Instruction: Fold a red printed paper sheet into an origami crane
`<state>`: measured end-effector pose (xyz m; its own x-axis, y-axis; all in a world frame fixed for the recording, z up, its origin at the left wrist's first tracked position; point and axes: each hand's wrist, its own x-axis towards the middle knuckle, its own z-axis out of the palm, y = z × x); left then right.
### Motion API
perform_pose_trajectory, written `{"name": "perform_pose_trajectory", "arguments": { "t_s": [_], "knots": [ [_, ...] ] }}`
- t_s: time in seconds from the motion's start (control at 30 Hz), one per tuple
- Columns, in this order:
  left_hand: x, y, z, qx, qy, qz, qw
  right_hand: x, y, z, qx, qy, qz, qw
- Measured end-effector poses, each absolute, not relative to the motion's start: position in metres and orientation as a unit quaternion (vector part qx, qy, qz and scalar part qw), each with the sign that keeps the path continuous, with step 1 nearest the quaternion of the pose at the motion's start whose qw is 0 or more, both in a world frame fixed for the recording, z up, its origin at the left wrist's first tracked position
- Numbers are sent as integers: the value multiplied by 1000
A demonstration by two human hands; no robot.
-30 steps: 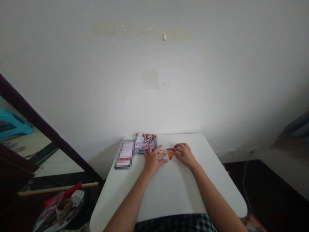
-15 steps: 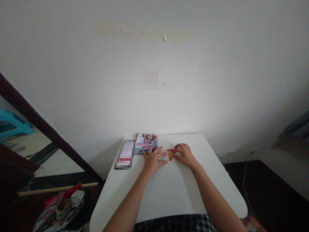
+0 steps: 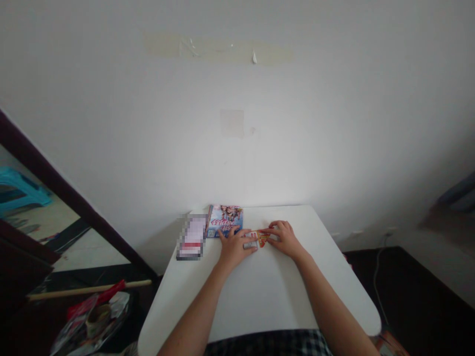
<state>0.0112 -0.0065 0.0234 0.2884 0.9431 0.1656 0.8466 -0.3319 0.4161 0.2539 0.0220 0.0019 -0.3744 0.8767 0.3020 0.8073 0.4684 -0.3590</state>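
Observation:
My left hand (image 3: 233, 248) lies over the left part of a small folded printed paper (image 3: 263, 239), red, yellow and white. Its fingers are spread, and some of its fingertips reach the lower edge of a blue printed booklet (image 3: 227, 216). At the paper's right end, the thumb and fingers of my right hand (image 3: 284, 238) pinch its edge. Part of the paper is hidden beneath both hands. Left of the booklet lies a blurred, pixelated flat thing with a dark edge (image 3: 192, 238), perhaps a phone.
The white table (image 3: 263, 291) stands against a pale wall (image 3: 297, 123). On the left are a dark-framed mirror (image 3: 92, 232), a wooden stick (image 3: 137, 284) and a bag of rubbish (image 3: 98, 319) on the floor. A cable (image 3: 376, 272) hangs at the right.
The booklet has shifted very slightly. Both hands stay at the paper, with only a tiny movement of the fingers and the paper's folded right part.

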Motion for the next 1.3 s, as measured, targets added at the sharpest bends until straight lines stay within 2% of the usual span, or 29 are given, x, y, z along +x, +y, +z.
{"name": "perform_pose_trajectory", "arguments": {
  "t_s": [0.37,0.6,1.3],
  "knots": [
    [11,-8,20,808,541,219,77,252,17,9,-515,-820,100,228],
    [14,-8,21,804,553,201,85,251,23,-1,-532,-815,109,205],
    [16,-7,19,805,533,251,72,249,12,12,-505,-823,109,236]
  ]
}}
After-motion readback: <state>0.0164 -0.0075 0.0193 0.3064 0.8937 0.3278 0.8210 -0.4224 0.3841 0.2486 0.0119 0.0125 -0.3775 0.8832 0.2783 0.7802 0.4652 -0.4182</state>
